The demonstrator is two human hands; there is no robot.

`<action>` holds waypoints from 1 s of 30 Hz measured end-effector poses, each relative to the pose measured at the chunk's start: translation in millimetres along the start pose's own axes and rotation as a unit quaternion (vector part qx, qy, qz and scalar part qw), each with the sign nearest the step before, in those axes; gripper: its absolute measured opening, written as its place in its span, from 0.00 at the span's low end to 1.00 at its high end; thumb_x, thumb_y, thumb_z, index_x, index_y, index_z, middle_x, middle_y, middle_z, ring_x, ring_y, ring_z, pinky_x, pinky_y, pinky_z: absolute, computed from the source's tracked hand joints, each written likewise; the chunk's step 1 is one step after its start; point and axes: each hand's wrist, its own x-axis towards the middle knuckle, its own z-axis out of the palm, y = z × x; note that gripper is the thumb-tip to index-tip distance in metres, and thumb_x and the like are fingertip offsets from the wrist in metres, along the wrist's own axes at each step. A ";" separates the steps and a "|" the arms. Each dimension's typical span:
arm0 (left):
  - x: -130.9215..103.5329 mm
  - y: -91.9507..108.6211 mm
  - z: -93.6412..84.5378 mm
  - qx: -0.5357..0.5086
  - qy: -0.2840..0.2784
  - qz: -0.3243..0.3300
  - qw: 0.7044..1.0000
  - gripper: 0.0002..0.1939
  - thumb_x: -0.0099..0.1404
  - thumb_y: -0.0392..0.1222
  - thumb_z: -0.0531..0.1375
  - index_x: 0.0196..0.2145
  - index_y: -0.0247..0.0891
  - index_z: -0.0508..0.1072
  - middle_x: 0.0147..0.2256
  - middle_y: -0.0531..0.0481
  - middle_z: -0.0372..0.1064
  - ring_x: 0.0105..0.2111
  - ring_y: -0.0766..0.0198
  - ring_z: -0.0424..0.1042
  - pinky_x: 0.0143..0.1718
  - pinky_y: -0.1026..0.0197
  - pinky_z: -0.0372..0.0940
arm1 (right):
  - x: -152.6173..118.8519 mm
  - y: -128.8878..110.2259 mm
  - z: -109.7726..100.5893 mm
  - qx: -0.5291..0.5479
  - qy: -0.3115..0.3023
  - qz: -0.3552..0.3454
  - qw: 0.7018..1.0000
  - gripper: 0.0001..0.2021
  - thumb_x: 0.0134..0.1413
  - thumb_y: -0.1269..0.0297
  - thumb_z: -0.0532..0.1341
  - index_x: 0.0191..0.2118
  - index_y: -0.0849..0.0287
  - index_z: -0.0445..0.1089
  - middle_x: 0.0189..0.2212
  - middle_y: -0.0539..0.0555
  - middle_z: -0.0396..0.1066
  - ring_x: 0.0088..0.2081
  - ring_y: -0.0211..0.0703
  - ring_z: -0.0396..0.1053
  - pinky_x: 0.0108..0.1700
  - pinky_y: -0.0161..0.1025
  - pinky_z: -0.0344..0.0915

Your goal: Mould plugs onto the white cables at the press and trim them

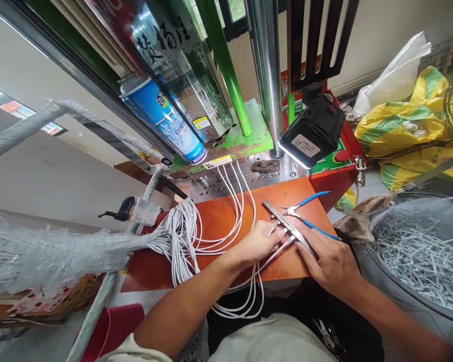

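Note:
My right hand [326, 256] is closed on the right end of a narrow metal bar [287, 224] with small slots. Against the bar's near side, my left hand [259, 243] pinches the end of a white cable [274, 227]. Another white cable [281, 251] runs into the bar between my hands. Just beyond the bar, blue-handled pliers [311, 197] lie on the orange board [226, 201], one handle passing by my right hand. A large bundle of white cables [183, 236] lies on the left of the board, with loops hanging below its front edge.
A green press [254, 133] stands behind the board, white cables running under it, a blue spray can [164, 118] before it. A black lamp [317, 130] is at right, near a red control box [335, 186]. A bin [385, 266] of white pieces stands at far right.

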 end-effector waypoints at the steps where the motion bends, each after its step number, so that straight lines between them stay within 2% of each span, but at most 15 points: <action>1: 0.5 -2.1 0.9 -0.002 0.004 0.010 1.000 0.23 0.64 0.59 0.65 0.26 0.37 0.67 0.19 0.60 0.53 0.19 0.74 0.48 0.21 0.66 0.44 | -0.1 0.5 0.1 0.003 -0.003 -0.003 1.000 0.25 0.73 0.64 0.55 0.71 0.55 0.61 0.62 0.59 0.72 0.60 0.50 0.73 0.62 0.47 0.71; 5: 0.1 -9.8 -0.2 -0.011 0.017 0.016 1.000 0.24 0.66 0.61 0.63 0.28 0.36 0.70 0.18 0.57 0.61 0.16 0.73 0.56 0.19 0.68 0.51 | -1.2 1.8 1.1 0.016 -0.009 0.014 1.000 0.23 0.73 0.62 0.56 0.69 0.54 0.64 0.62 0.57 0.72 0.60 0.50 0.74 0.60 0.46 0.71; 8: -1.7 -11.5 -9.9 -0.003 0.011 -0.015 1.000 0.25 0.67 0.64 0.62 0.30 0.36 0.70 0.20 0.51 0.70 0.15 0.68 0.67 0.18 0.67 0.60 | -1.3 0.4 2.4 0.020 0.016 0.058 0.998 0.20 0.74 0.63 0.55 0.66 0.52 0.68 0.58 0.54 0.76 0.54 0.48 0.77 0.57 0.44 0.73; 10: -1.5 -11.3 -17.5 0.006 0.015 -0.026 1.000 0.25 0.65 0.64 0.63 0.29 0.36 0.69 0.20 0.49 0.72 0.16 0.66 0.70 0.17 0.66 0.64 | -0.5 -0.8 2.7 0.022 0.026 0.053 0.998 0.20 0.74 0.63 0.54 0.66 0.52 0.68 0.58 0.54 0.76 0.54 0.48 0.77 0.58 0.44 0.72; 14: 3.0 -10.0 -24.7 0.016 0.000 -0.025 1.000 0.22 0.65 0.60 0.64 0.31 0.36 0.69 0.17 0.53 0.69 0.13 0.68 0.67 0.16 0.67 0.63 | 1.2 -0.5 0.8 0.012 0.020 0.025 0.999 0.23 0.74 0.64 0.54 0.70 0.52 0.63 0.62 0.54 0.72 0.58 0.50 0.75 0.59 0.46 0.71; 19: 8.3 -4.3 -21.4 0.059 -0.041 -0.002 0.997 0.22 0.69 0.59 0.61 0.29 0.37 0.69 0.17 0.52 0.69 0.14 0.68 0.68 0.16 0.69 0.57 | -0.1 4.4 -2.6 0.024 -0.015 -0.022 0.999 0.27 0.73 0.65 0.54 0.74 0.52 0.57 0.66 0.55 0.67 0.64 0.51 0.69 0.66 0.48 0.67; 22: 7.0 1.4 -23.1 0.072 -0.051 -0.024 0.996 0.22 0.71 0.60 0.59 0.31 0.38 0.68 0.20 0.50 0.72 0.16 0.64 0.71 0.17 0.67 0.61 | -1.3 3.9 -1.5 0.023 -0.014 -0.005 1.000 0.27 0.73 0.64 0.54 0.74 0.51 0.58 0.66 0.55 0.68 0.63 0.52 0.71 0.65 0.48 0.68; 24: 3.9 3.1 -27.5 0.124 0.024 -0.003 0.992 0.22 0.73 0.60 0.57 0.32 0.38 0.68 0.19 0.51 0.70 0.16 0.64 0.71 0.18 0.66 0.61 | -1.7 1.7 0.4 0.003 0.007 0.028 1.000 0.24 0.73 0.63 0.54 0.71 0.51 0.63 0.61 0.56 0.73 0.57 0.52 0.76 0.62 0.47 0.71; 27: -0.9 -0.7 -35.3 0.195 0.187 0.073 0.960 0.20 0.75 0.58 0.55 0.33 0.39 0.67 0.16 0.58 0.62 0.15 0.69 0.63 0.19 0.67 0.58 | -1.7 -1.2 3.0 -0.016 0.019 0.052 0.998 0.22 0.74 0.62 0.54 0.68 0.52 0.67 0.57 0.56 0.76 0.52 0.52 0.78 0.59 0.47 0.72; 28: -1.8 -3.5 -37.2 0.200 0.211 0.087 0.953 0.19 0.76 0.56 0.54 0.33 0.39 0.68 0.16 0.59 0.60 0.15 0.70 0.62 0.20 0.67 0.58 | -1.6 -1.7 3.4 -0.016 0.018 0.052 0.998 0.22 0.74 0.62 0.54 0.68 0.51 0.67 0.57 0.56 0.76 0.52 0.51 0.78 0.60 0.47 0.72; 30: -2.1 -9.7 -38.9 0.200 0.201 0.085 0.955 0.19 0.77 0.52 0.52 0.31 0.39 0.68 0.16 0.59 0.59 0.16 0.71 0.60 0.20 0.68 0.57 | -1.3 -1.8 3.9 -0.015 0.018 0.051 0.998 0.23 0.74 0.63 0.54 0.69 0.50 0.65 0.58 0.54 0.75 0.53 0.50 0.78 0.60 0.46 0.71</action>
